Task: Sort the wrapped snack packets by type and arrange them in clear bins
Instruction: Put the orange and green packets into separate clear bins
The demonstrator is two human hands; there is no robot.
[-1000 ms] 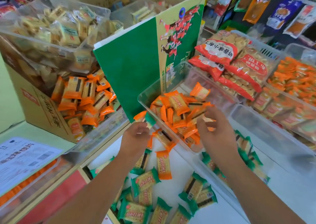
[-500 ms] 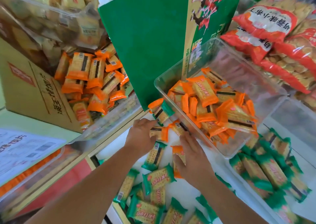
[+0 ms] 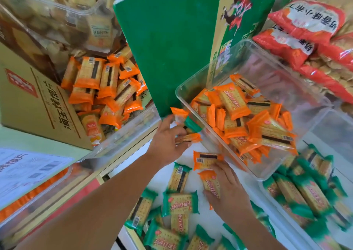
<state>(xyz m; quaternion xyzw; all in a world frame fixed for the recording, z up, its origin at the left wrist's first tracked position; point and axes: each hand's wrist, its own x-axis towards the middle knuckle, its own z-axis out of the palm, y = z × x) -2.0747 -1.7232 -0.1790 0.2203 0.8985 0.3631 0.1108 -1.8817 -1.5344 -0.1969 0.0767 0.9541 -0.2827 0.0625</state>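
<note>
Nearest the camera, loose green packets [image 3: 180,205] are lying scattered over the white tabletop [image 3: 210,219], apparently waiting to be sorted. Just beyond them the right hand [image 3: 228,194] is coming down on the pile. Its fingers [image 3: 224,170] are curling round one orange packet [image 3: 210,183] and reaching onto a second orange packet [image 3: 206,161] that is lying just beside the near corner of a bin. The hand seems to be picking the orange ones out from among the green.

A little farther on, the left hand [image 3: 166,141] is gripping a small handful [image 3: 188,138] of mostly orange wrappers, with one green end showing among them. It is holding them at the near rim of the tilted clear bin [image 3: 286,89], probably so they can drop straight in. The green one would need pulling out first.

That bin is holding a heap of orange packets [image 3: 235,100] and is leaning toward the person, likely to make tossing in easy. To its right, a second clear bin [image 3: 336,129] is taking the sorted green packets [image 3: 305,192].

Farthest back, a green carton [image 3: 168,39] is standing upright behind the tilted bin, perhaps propping it. To the left, a cardboard box [image 3: 38,104] is sitting beside another stock of orange wrappers [image 3: 107,85], and red bags [image 3: 305,20] are stacked at far right.
</note>
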